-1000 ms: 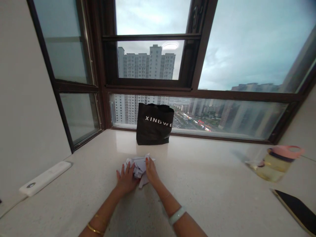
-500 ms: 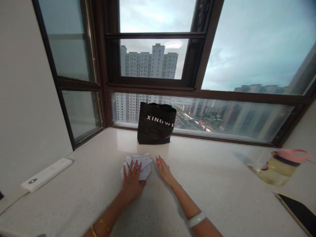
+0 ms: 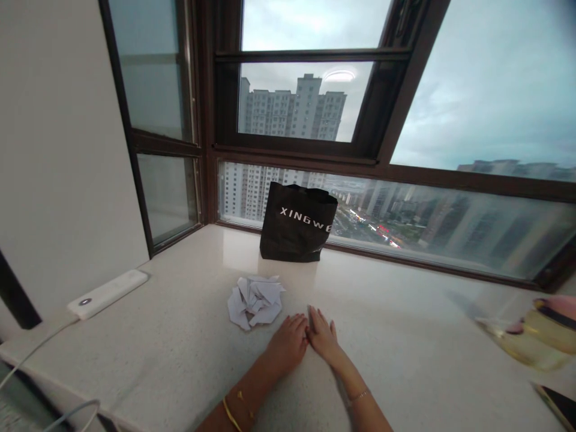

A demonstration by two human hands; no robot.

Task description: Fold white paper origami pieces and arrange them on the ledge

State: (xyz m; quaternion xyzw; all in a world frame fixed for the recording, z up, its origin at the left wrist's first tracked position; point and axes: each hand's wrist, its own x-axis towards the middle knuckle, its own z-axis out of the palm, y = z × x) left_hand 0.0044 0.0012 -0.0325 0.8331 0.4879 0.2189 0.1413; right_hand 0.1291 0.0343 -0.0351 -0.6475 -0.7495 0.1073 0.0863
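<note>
A small heap of torn white paper pieces lies on the pale stone sill. My left hand rests palm down on the sill just right of the heap, fingers loosely together, holding nothing. My right hand lies flat beside it, fingers stretched forward, its side touching the left hand. Neither hand touches the paper. Behind the heap, a black paper bag with white lettering stands upright against the window.
A white power strip with a cable lies at the left edge. A clear bottle with a pink lid lies at the right, a dark flat object below it. Dark-framed windows close the back.
Both hands left the paper heap and drew back toward me and to the right, meeting side by side. The view has shifted left.
</note>
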